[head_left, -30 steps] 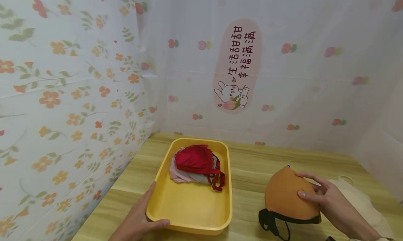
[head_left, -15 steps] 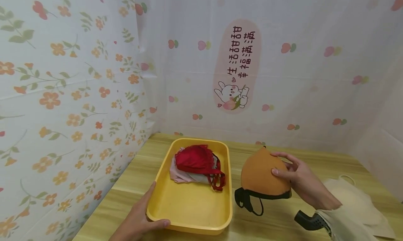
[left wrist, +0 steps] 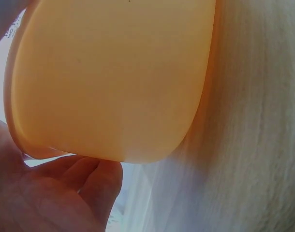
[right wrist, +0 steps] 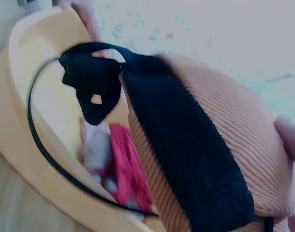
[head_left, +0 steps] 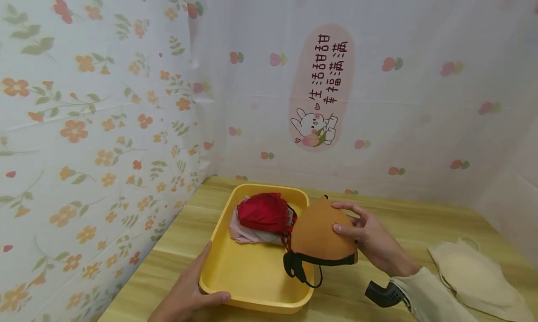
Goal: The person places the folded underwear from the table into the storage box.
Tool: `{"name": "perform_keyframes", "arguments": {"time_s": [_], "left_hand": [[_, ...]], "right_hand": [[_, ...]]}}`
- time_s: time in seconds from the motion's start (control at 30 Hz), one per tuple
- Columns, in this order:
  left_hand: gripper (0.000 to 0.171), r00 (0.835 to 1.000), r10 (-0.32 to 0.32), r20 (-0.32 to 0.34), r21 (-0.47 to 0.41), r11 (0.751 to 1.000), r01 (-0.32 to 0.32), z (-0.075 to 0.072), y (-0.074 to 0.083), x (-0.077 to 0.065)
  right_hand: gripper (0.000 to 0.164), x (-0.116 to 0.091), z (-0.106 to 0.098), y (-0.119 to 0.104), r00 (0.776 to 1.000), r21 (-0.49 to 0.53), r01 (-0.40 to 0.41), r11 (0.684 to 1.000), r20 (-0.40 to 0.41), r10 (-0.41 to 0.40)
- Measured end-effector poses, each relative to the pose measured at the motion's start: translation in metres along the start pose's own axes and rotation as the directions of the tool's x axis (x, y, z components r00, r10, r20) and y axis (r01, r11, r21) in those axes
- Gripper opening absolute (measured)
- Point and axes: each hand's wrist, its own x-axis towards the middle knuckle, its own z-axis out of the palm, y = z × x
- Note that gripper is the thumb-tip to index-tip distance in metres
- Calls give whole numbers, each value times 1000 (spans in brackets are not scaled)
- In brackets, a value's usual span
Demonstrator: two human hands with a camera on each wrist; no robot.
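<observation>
An orange bra (head_left: 321,233) with black trim and dangling black straps is folded cup over cup. My right hand (head_left: 374,240) pinches it by its right side, thumb on the near face. It hangs over the right rim of a yellow plastic tub (head_left: 248,275); its ribbed cloth and black band (right wrist: 186,150) fill the right wrist view. My left hand (head_left: 187,284) grips the tub's near left corner, thumb along the front rim and fingers against the left wall. At the tub's far end, a red bra (head_left: 262,212) lies on a pale pink garment (head_left: 241,233).
A cream bra (head_left: 475,275) lies on the wood-grain table (head_left: 403,214) at the right. A flowered cloth (head_left: 96,139) hangs at the left, and a printed curtain (head_left: 252,88) closes off the back. A black device (head_left: 384,294) sits at my right wrist.
My right hand has carried the orange bra leftward from beside the cream bra to the tub's right rim. My left hand has kept its grip on the tub.
</observation>
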Motion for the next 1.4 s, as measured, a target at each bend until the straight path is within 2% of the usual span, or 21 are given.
{"name": "perform_keyframes", "arguments": {"time_s": [0.13,0.37,0.5,0.73,0.93,1.0,1.07,1.1,1.23,1.3,1.4], "left_hand": [[118,1000,8,5,-1,1000,-8,-1,2,1],[119,1000,-9,-8,10,1000,10,-4,3,0],[119,1000,-11,-15,17,1000,11,-3,2,0],[118,999,-30,-14,-21,999,30,-1,-1,0],[119,999,-34,-11,-23,999,34,0,0,-1],[119,1000,-25,-10,-14,1000,25,1,0,-1],[118,1000,-19,-8,-10,1000,18,1,0,-1],[118,1000,-16,-7,-12,1000,16,1,0,-2],[118,1000,-17,-4,-13,1000,17,1,1,-3],[118,1000,-15,-4,-15,1000,15,1,1,-3],[118,1000,-8,-4,-11,1000,8,1,0,-2]], "right_hand": [[48,4,15,4,1000,18,-18,1000,8,18],[57,22,46,10,999,35,-30,999,33,28],[56,27,66,16,996,25,-56,998,69,54],[48,29,94,30,992,-64,-75,995,101,81],[46,32,104,40,992,-148,-60,987,105,76],[45,34,107,40,992,-213,-35,976,111,60],[42,35,109,40,993,-316,15,949,115,23],[41,36,110,39,993,-380,44,924,121,2],[35,38,113,36,986,-609,139,781,156,-54],[32,39,114,35,981,-673,166,721,186,-53],[33,38,114,35,976,-716,180,675,213,-35]]}}
